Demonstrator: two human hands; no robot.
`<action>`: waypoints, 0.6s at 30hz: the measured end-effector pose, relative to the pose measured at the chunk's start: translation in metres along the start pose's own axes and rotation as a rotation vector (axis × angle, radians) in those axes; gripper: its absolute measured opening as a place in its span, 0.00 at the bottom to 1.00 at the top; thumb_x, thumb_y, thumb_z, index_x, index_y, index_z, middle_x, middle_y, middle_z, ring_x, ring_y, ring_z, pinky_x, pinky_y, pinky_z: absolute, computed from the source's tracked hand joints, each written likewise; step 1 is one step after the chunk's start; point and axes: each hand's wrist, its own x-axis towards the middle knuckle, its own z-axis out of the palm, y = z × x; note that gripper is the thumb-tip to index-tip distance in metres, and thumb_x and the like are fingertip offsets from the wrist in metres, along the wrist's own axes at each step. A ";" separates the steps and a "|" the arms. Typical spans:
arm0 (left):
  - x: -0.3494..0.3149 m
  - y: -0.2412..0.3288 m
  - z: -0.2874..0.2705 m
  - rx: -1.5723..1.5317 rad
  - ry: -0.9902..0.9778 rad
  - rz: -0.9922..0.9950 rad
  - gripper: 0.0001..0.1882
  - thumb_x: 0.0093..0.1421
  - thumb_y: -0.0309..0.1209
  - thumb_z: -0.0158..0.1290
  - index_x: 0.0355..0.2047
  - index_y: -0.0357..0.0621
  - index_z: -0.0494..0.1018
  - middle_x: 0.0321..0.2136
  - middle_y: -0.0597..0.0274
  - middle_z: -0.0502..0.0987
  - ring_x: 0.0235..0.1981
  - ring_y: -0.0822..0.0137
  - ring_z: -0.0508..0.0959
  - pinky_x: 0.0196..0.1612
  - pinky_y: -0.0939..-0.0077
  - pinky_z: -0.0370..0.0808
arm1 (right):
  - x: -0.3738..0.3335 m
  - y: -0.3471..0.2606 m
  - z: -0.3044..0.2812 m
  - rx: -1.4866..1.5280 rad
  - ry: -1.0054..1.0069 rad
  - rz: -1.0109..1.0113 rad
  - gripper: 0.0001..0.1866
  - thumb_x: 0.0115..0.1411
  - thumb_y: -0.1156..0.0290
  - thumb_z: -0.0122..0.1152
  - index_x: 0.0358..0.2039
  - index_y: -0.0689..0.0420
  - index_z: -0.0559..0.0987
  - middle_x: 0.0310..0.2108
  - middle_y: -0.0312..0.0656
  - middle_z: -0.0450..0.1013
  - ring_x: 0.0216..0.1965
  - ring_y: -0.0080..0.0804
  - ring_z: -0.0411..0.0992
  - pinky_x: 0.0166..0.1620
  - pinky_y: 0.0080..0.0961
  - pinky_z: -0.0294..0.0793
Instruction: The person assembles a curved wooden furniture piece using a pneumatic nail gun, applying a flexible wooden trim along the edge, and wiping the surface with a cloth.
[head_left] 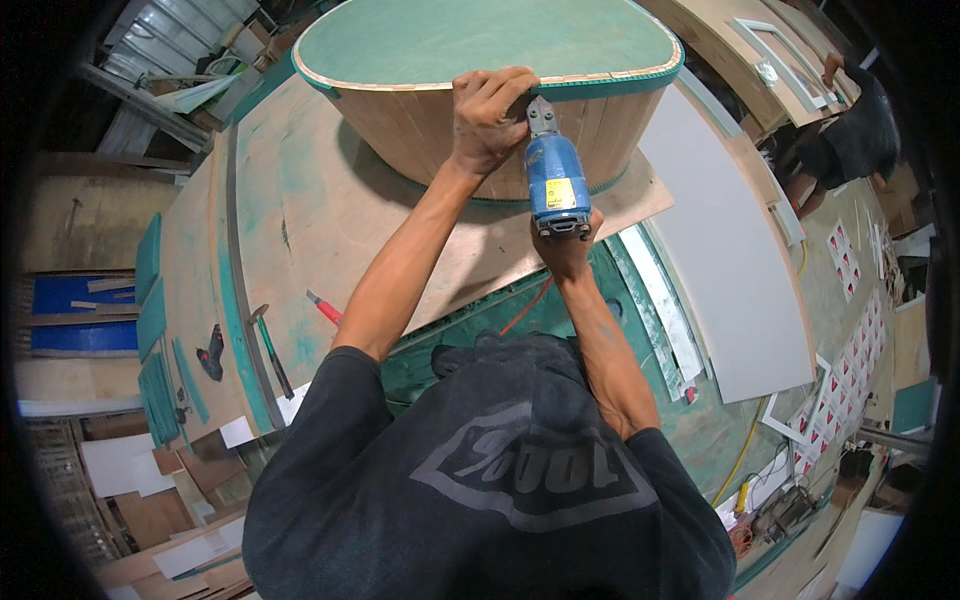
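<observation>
An oval-topped wooden cabinet (pixel 410 115) with slatted sides and a green top (pixel 490 40) stands before me. A green edging strip (pixel 610 88) runs along the right of its rim, up to where my hands are. My left hand (pixel 490 115) is closed over the front rim, fingers bent on the top edge; what lies under them is hidden. My right hand (pixel 567 245) grips a blue air stapler (pixel 558 175) from below. The stapler's metal nose points at the rim, just right of my left fingers. Whether it touches the strip I cannot tell.
The cabinet rests on a plywood sheet (pixel 290 220). At left lie a red-handled knife (pixel 324 307), a hammer (pixel 270 350) and a dark pistol-shaped tool (pixel 210 352). A curved grey panel (pixel 725 250) extends right. Another person (pixel 850 130) bends over at far right.
</observation>
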 end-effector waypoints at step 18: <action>-0.003 0.006 0.002 0.046 0.029 0.016 0.21 0.50 0.38 0.67 0.44 0.49 0.79 0.45 0.66 0.82 0.44 0.66 0.78 0.52 0.66 0.64 | -0.003 -0.002 -0.002 -0.017 -0.054 0.103 0.15 0.48 0.75 0.72 0.38 0.61 0.81 0.33 0.47 0.80 0.32 0.41 0.82 0.35 0.31 0.81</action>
